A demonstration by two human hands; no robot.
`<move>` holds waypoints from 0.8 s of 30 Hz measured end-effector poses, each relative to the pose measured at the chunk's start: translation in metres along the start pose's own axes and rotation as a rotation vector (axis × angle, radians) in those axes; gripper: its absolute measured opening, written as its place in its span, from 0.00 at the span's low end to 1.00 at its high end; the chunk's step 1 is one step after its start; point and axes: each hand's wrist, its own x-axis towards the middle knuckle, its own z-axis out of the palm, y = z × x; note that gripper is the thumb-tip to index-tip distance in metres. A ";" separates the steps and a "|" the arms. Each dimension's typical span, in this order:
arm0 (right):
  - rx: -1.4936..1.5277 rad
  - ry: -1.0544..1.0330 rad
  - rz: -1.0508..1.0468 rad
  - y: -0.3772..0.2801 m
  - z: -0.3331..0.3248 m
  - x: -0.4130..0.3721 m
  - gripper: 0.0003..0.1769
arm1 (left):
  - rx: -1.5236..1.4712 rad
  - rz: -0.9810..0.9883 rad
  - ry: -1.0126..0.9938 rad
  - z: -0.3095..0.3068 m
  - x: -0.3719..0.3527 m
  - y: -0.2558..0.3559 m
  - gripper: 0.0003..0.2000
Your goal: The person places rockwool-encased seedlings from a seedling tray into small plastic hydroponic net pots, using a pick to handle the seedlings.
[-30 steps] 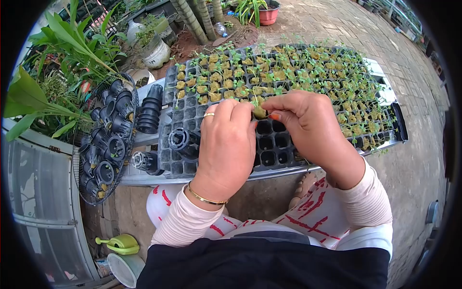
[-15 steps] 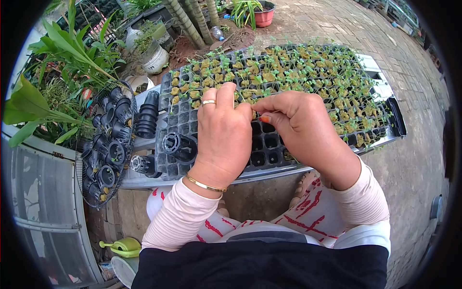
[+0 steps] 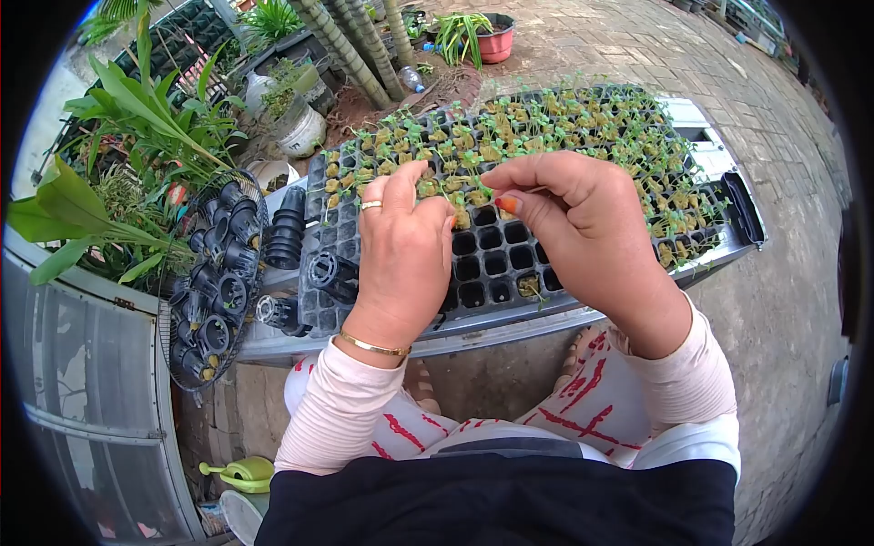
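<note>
A black seedling tray [image 3: 496,264] full of small green sprouts in brown plugs [image 3: 528,287] lies before me, with several bare cells at its near side. My left hand [image 3: 401,237] is over the tray's left part, its fingers apart and nothing visible in them. To its right, my right hand [image 3: 583,218] hovers above the cells, thumb and forefinger close together; whatever lies between them is too small to make out. Beside my left hand, a black net pot [image 3: 333,276] rests on the tray. Stacked black pots [image 3: 284,227] and another net pot [image 3: 278,312] lie left of it.
At the left a wire basket [image 3: 188,387] holds several black net pots, near broad-leaved plants [image 3: 137,109]. A green watering can [image 3: 241,473] stands on the ground at lower left. Behind the tray are thin trunks [image 3: 350,55] and a red pot [image 3: 496,44].
My hands have moved apart, the left one leftward, the right one slightly right, showing more bare cells between them. The view has shifted slightly.
</note>
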 end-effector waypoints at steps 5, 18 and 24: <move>0.192 0.078 0.119 -0.007 -0.007 0.003 0.08 | -0.189 -0.091 0.035 -0.013 -0.007 -0.012 0.04; 0.191 -0.166 -0.054 -0.040 -0.013 0.031 0.12 | -1.692 -0.603 -0.089 -0.054 -0.011 -0.022 0.14; -0.064 -0.312 -0.264 -0.036 0.005 0.026 0.23 | -1.933 -0.733 -0.212 -0.048 -0.018 -0.016 0.11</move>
